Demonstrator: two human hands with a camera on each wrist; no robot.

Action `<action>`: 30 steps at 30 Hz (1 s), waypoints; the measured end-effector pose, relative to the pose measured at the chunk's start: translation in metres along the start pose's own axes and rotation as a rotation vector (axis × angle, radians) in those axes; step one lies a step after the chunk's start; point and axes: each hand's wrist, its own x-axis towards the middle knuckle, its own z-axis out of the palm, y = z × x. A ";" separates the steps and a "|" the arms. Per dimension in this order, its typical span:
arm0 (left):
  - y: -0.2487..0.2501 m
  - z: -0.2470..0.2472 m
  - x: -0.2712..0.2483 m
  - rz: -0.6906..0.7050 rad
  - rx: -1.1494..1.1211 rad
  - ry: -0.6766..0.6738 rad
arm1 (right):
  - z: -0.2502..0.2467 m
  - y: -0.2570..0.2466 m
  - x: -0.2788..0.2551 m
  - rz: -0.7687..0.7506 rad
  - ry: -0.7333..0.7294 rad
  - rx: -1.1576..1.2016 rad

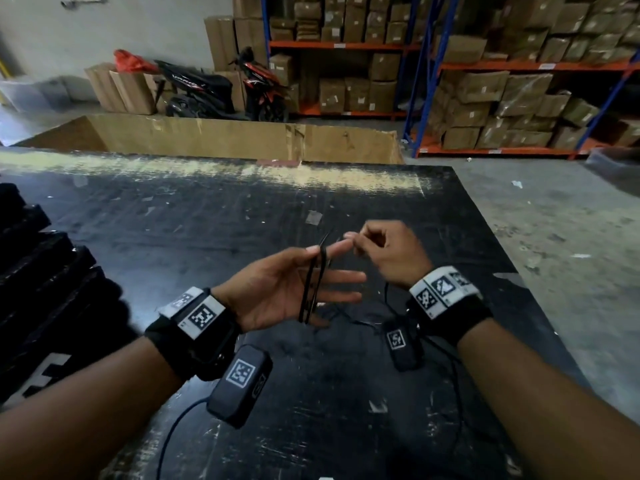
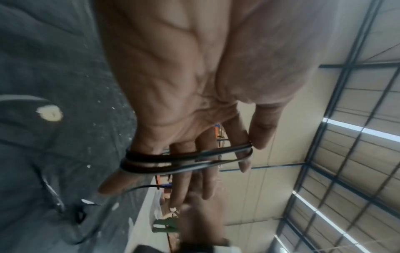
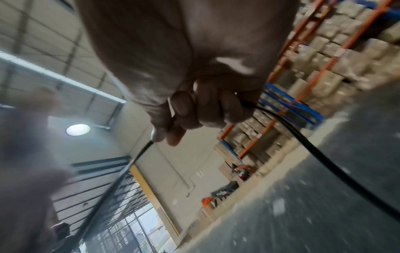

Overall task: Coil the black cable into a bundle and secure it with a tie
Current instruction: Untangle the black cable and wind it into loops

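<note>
The thin black rubber-sheathed cable [image 1: 313, 289] is looped in a few turns around the left hand [image 1: 291, 289], running from the little-finger edge of the palm up to the index finger, where the thumb presses the turns against it; the other fingers lie straight and spread. The loops' long axis runs roughly from 6 to 12 o'clock across the palm in the head view. The right hand [image 1: 384, 252], at about 2 o'clock from the left and just beside its fingertips, has its fingers curled around the free length, pinching it between thumb and forefinger. The slack trails down to the scuffed black tabletop [image 1: 242, 216] at 6 o'clock. I judge that the next wrap must cross the left fingertips; no tie is visible.
</note>
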 end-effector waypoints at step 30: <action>0.064 0.005 0.002 0.442 -0.122 0.190 | 0.063 -0.011 -0.076 0.159 -0.443 0.560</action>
